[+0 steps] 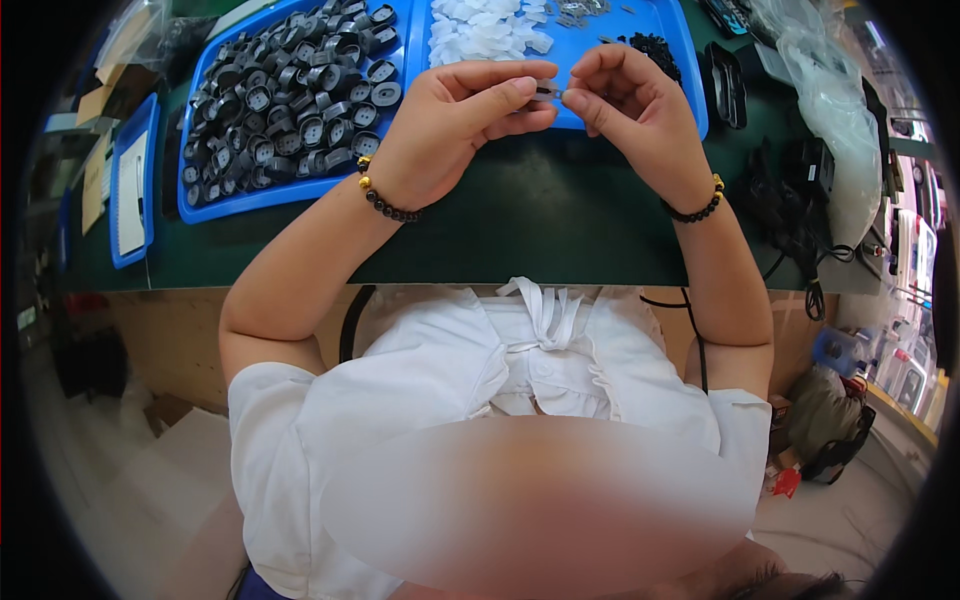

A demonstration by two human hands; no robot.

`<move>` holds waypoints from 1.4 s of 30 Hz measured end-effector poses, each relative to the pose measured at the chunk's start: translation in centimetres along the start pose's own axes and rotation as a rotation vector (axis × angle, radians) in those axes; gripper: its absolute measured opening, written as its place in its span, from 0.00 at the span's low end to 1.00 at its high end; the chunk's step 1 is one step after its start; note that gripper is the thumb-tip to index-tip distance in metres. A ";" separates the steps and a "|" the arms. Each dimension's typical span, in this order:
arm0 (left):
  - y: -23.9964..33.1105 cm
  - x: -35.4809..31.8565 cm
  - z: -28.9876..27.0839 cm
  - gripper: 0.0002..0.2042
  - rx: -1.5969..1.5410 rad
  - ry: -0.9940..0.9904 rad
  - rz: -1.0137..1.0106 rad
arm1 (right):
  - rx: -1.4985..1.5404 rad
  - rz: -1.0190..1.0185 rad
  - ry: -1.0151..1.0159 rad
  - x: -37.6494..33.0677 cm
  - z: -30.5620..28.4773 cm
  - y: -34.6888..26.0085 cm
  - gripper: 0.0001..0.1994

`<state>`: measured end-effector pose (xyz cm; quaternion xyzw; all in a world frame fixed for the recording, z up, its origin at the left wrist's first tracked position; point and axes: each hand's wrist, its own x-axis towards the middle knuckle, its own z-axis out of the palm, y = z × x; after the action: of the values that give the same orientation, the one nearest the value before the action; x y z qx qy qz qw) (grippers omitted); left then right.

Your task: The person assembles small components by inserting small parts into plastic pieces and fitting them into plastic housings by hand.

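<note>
Small part: a tiny dark piece (547,92) pinched between my two hands, raised above the near edge of the right blue tray; too small to tell its shape.
My left hand: my left hand (455,125) has thumb and forefinger closed on the left end of the small part; a dark bead bracelet (385,203) sits on the wrist.
My right hand: my right hand (630,110) has its fingertips closed on the right end of the same part, so both hands meet at it; a black bead bracelet (700,211) circles this wrist.
Work surface: a dark green table top (540,225) with a pale wooden front edge toward me.
Right blue tray: a blue tray (690,85) just behind my hands, holding a heap of white translucent pieces (485,30), a small pile of black bits (655,48) and a few grey metal pieces at the far rim.
Left blue tray: a second blue tray (195,205) beside it, filled with dark grey round-holed plastic housings (295,85).
Far left: a smaller blue tray (132,190) with a white sheet in it.
Far right: black cables and adapters (790,200) on the table, with a clear plastic bag (835,110) behind them.
Room: a light floor below the table, with bags against the right side.
</note>
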<state>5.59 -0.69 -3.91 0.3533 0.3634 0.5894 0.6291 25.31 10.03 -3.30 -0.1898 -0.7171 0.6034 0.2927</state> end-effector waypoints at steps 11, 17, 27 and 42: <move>0.0 -0.3 -0.2 0.16 0.025 -0.040 -0.028 | -0.074 -0.079 0.035 -0.2 0.0 -0.1 0.10; -0.1 -0.4 -0.1 0.17 0.004 -0.081 -0.066 | 0.005 -0.057 0.007 -0.3 0.0 -0.3 0.10; -0.4 -0.3 -0.1 0.18 -0.011 -0.102 -0.103 | 0.013 -0.056 0.062 -0.7 0.7 -0.3 0.13; -0.7 -0.3 -0.2 0.17 -0.001 -0.070 -0.120 | -0.089 -0.051 0.067 -0.8 0.7 0.0 0.12</move>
<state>5.75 -1.00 -4.65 0.3511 0.3613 0.5381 0.6757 25.44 8.97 -3.54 -0.2043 -0.7376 0.5566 0.3231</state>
